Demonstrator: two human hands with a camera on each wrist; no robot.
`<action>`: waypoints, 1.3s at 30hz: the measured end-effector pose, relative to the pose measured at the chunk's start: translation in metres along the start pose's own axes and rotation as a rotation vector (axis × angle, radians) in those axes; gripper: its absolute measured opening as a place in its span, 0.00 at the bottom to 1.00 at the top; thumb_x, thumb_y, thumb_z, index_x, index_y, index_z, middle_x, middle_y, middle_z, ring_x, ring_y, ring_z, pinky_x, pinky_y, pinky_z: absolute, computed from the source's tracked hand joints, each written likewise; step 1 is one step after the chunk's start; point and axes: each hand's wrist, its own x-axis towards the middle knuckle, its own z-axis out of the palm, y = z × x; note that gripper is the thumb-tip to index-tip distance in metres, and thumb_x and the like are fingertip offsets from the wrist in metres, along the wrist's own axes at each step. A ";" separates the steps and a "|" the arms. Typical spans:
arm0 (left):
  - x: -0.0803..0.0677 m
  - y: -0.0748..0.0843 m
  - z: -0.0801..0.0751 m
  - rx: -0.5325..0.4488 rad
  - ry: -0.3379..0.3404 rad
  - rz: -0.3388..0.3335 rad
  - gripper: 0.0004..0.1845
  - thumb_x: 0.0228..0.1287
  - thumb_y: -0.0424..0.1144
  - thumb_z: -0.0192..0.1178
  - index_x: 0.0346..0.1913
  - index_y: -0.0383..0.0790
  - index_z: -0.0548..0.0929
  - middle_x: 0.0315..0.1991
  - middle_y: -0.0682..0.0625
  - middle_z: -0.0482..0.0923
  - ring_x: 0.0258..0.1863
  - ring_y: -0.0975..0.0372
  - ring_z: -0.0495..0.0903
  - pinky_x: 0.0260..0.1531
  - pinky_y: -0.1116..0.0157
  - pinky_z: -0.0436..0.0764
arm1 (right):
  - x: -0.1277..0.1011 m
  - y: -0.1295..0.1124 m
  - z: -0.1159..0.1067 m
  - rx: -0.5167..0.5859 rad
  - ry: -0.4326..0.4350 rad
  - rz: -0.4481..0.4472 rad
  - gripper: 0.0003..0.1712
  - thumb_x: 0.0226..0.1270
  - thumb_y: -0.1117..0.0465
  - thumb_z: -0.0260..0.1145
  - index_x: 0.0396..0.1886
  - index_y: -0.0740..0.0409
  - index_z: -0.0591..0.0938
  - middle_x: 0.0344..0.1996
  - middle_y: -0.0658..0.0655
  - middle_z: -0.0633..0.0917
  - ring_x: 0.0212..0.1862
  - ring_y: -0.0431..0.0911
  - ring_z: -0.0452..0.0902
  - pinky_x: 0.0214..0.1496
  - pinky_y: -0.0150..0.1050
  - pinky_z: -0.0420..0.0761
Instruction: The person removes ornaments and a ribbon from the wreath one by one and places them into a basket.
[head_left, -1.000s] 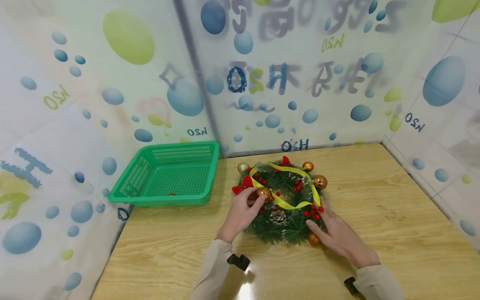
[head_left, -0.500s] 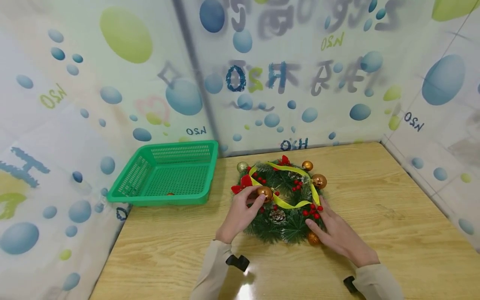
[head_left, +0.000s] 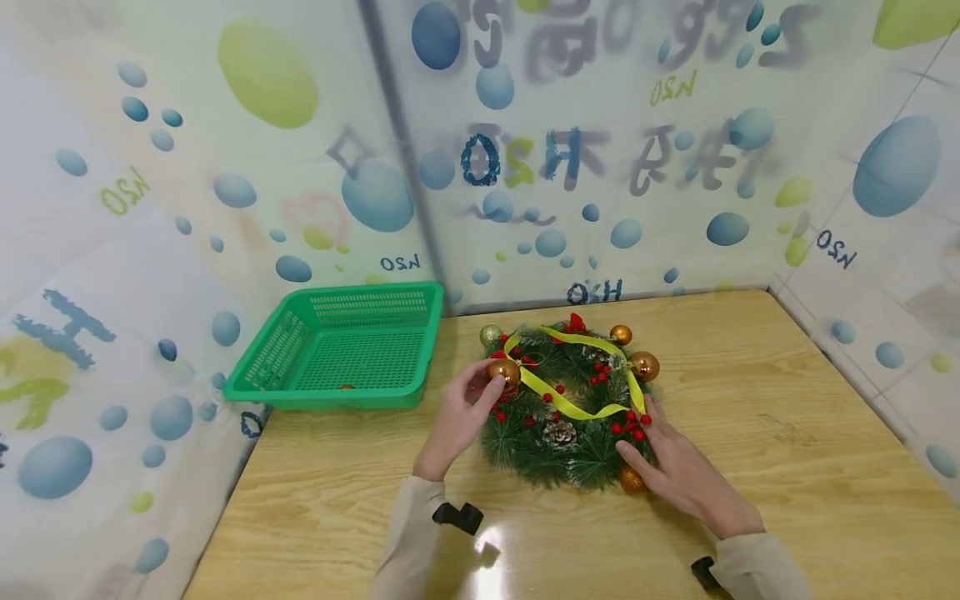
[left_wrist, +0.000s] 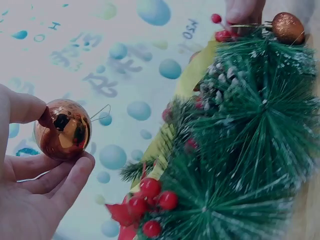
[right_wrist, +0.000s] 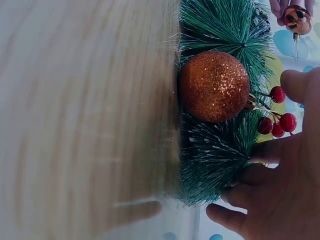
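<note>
Thumb and fingertips of the left hand curl around a shiny copper-gold bauble, pinching it at the left edge of a round green pine-needle Christmas wreath. The wrist view shows the bauble held free of the needles, its black cap and thin wire hook facing outward.

The right hand lies on the wreath's lower right side, fingers fairly straight and spread a little, pressing on the needles beside a cluster of red berries. It grips nothing. Just under it, at the wreath's near edge, sits a glittery orange ball (the right wrist view shows it nestled against the needles and touching the wooden surface).

The wreath lies flat on a light wooden table, towards the back middle. A yellow ribbon loops across it, and a frosted pine cone sits near its lower middle. More gold balls dot its far rim.

To the left of the wreath, at the table's back left corner, stands a shallow green plastic mesh basket. Inside it lies one small orange-red object, too small to identify.

Panels printed with blue and green bubbles surround the table.
</note>
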 end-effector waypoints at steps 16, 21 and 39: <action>0.003 -0.004 -0.049 0.006 0.199 0.059 0.18 0.74 0.35 0.60 0.62 0.30 0.79 0.48 0.36 0.82 0.46 0.58 0.83 0.46 0.76 0.83 | 0.002 0.002 0.001 -0.011 0.006 -0.004 0.48 0.80 0.40 0.51 0.75 0.80 0.56 0.77 0.78 0.51 0.70 0.74 0.63 0.70 0.71 0.66; 0.000 -0.005 -0.062 0.009 0.225 0.067 0.18 0.75 0.34 0.59 0.62 0.29 0.79 0.48 0.35 0.82 0.44 0.67 0.81 0.44 0.77 0.82 | 0.001 0.001 0.001 -0.012 0.003 -0.006 0.48 0.80 0.40 0.51 0.74 0.80 0.57 0.77 0.79 0.51 0.68 0.75 0.66 0.68 0.72 0.69; 0.000 -0.027 -0.133 0.066 0.329 -0.064 0.23 0.77 0.47 0.56 0.63 0.34 0.77 0.51 0.37 0.79 0.45 0.65 0.81 0.46 0.75 0.82 | 0.000 -0.002 0.001 -0.009 -0.002 0.006 0.49 0.80 0.39 0.51 0.76 0.79 0.54 0.77 0.79 0.52 0.67 0.75 0.68 0.65 0.71 0.72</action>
